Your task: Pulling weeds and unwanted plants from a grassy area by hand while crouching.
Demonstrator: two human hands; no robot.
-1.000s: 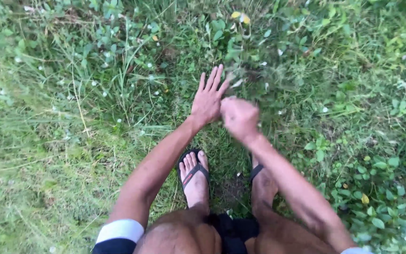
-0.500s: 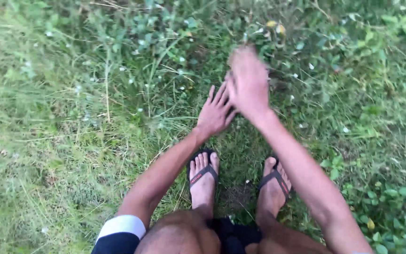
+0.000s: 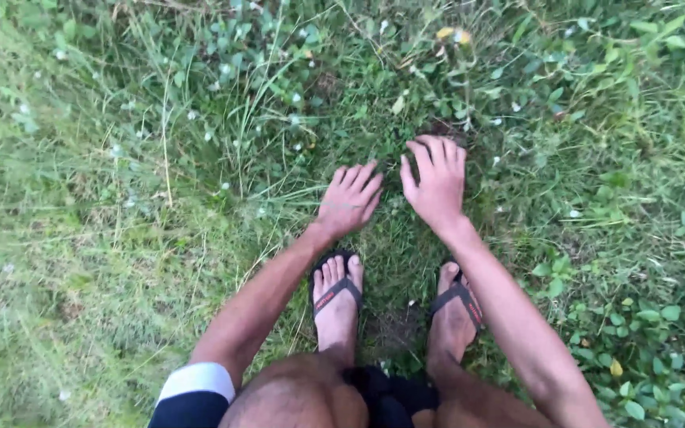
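While both arms reach down and forward, the right hand [image 3: 436, 181] is spread with its fingers [image 3: 438, 150] curled a little, pressing down into the low clump of weeds [image 3: 394, 119] just past them. It holds nothing that can be seen. The left hand [image 3: 350, 200] lies flat and open just beside it, fingers together, pointing up and to the right at the same green patch. The right hand is a bit farther out, so it is the nearer one to the weeds, which lie straight ahead of the fingertips. Closer to the person, two feet stand in black flip-flops [image 3: 336, 295] on a bare dirt spot [image 3: 394, 325]. All around is long grass [image 3: 81, 238] with tiny white flowers [image 3: 295, 99]. A yellow leaf [image 3: 447, 33] lies far ahead.
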